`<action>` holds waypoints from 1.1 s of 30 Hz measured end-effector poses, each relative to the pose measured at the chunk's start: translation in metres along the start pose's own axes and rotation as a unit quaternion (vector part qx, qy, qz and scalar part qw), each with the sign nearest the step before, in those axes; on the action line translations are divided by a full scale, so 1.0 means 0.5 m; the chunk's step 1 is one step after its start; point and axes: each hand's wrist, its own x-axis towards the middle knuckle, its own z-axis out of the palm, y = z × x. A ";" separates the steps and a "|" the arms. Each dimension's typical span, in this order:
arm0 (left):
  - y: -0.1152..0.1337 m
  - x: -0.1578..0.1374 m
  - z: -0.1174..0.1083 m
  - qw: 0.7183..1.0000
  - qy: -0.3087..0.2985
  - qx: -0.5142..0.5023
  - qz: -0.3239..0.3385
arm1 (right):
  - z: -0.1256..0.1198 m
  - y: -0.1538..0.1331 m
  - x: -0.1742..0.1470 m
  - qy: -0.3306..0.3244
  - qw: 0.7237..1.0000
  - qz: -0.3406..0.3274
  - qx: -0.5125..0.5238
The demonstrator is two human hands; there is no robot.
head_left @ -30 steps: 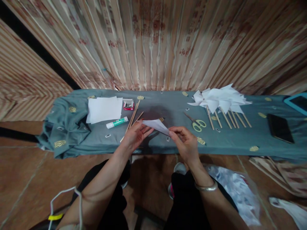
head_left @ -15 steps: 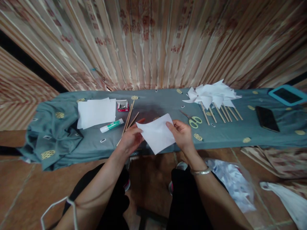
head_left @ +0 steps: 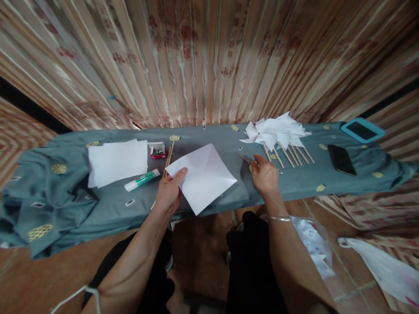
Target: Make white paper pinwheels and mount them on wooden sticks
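A square sheet of white paper (head_left: 206,176) with faint diagonal creases is pinched at its left corner by my left hand (head_left: 169,192), the thumb lying on top. To its right, my right hand (head_left: 266,175) has its fingers closed on the green handles of the scissors (head_left: 251,166), which lie low over the cloth with the blades pointing up and left. The hand covers most of the handles. Wooden sticks (head_left: 169,152) lie just behind my left hand. Beyond my right hand rest several white paper pinwheels (head_left: 275,131) on wooden sticks.
A stack of white paper (head_left: 118,163), a glue stick (head_left: 142,180) and a small red box of metal pins (head_left: 158,150) lie at the left of the cloth-covered table (head_left: 222,139). At the right are a black phone (head_left: 342,160) and a blue-framed tablet (head_left: 363,130). Plastic bags (head_left: 312,244) sit on the floor.
My right hand has let go of the paper and moved right onto the scissors. The paper now stays in my left hand alone, lying flatter. The view has shifted slightly right.
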 end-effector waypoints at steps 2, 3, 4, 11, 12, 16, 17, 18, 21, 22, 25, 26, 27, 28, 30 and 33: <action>0.006 0.004 0.006 1.000 0.008 -0.008 0.007 | 0.002 0.039 0.004 -0.012 1.000 0.001 -0.026; 0.007 0.005 0.009 1.000 0.009 -0.012 0.011 | 0.005 0.052 0.003 -0.017 0.999 -0.002 -0.034; 0.008 0.005 0.013 1.000 0.008 -0.016 0.015 | 0.008 0.061 0.002 -0.021 0.999 -0.006 -0.035; -0.001 0.010 0.039 0.998 -0.006 -0.056 0.026 | 0.010 0.074 -0.003 -0.059 0.997 0.027 -0.043; -0.002 0.012 0.041 0.998 -0.009 -0.063 0.026 | 0.008 0.076 -0.003 -0.064 0.996 0.036 -0.039; -0.001 0.019 0.042 0.996 -0.031 -0.075 0.021 | -0.004 0.076 -0.009 -0.081 0.992 0.074 0.061; 0.000 0.021 0.041 0.996 -0.033 -0.074 0.021 | -0.009 0.071 -0.013 -0.092 0.985 0.090 0.114; 0.002 0.021 0.040 0.997 -0.033 -0.073 0.023 | -0.014 0.064 -0.018 -0.105 0.976 0.103 0.162; 0.009 0.024 0.034 0.996 -0.030 -0.069 0.044 | -0.035 0.024 -0.038 -0.153 0.937 0.122 0.290; 0.013 0.025 0.032 0.996 -0.028 -0.069 0.056 | -0.042 0.006 -0.047 -0.176 0.892 0.145 0.390; 0.026 0.029 0.025 0.993 -0.020 -0.078 0.092 | -0.053 -0.044 -0.075 -0.220 0.787 0.200 0.540; 0.032 0.030 0.022 0.991 -0.017 -0.084 0.104 | -0.052 -0.058 -0.084 -0.221 0.768 0.206 0.565; 0.037 0.031 0.018 0.989 -0.014 -0.090 0.115 | -0.047 -0.069 -0.092 -0.228 0.752 0.208 0.583; 0.043 0.031 0.015 0.987 -0.012 -0.096 0.125 | -0.041 -0.078 -0.099 -0.238 0.738 0.207 0.596; 0.055 0.031 0.007 0.986 -0.009 -0.099 0.136 | -0.023 -0.091 -0.112 -0.269 0.716 0.199 0.612; 0.068 0.031 -0.007 0.985 -0.004 -0.095 0.143 | 0.001 -0.105 -0.130 -0.319 0.698 0.196 0.611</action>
